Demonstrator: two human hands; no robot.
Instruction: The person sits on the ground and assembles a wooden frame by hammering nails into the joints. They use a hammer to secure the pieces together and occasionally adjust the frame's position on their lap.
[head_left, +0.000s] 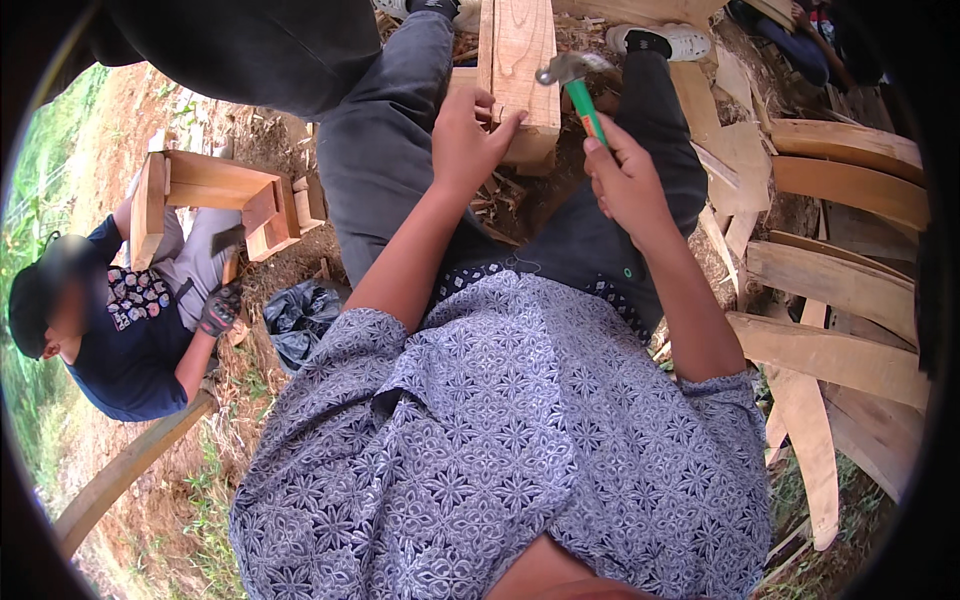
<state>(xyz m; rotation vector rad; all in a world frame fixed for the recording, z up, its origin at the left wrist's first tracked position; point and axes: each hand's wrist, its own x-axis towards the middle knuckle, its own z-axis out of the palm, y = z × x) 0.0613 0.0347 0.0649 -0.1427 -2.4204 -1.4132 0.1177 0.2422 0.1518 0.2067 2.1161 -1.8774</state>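
My right hand (pixel 630 185) is closed around the green handle of a claw hammer (pixel 580 95). Its metal head is raised beside the near end of a pale wooden beam (pixel 525 60), which lies between my legs. On the near left corner of this beam rests my left hand (pixel 470 145), thumb and fingers apart. Something thin and dark shows on the wood by the left fingertips, too small to name. Below the beam's end, more wood and scraps (pixel 500 205) are partly hidden by my arm and legs.
Several curved planks (pixel 830 270) are piled on the right. At left, another person (pixel 140 320) sits with a gloved hand on a hatchet-like tool (pixel 230 245), beside a wooden frame (pixel 220 180). A black plastic bag (pixel 300 320) lies near my left thigh. Wood offcuts (pixel 735 170) litter the ground.
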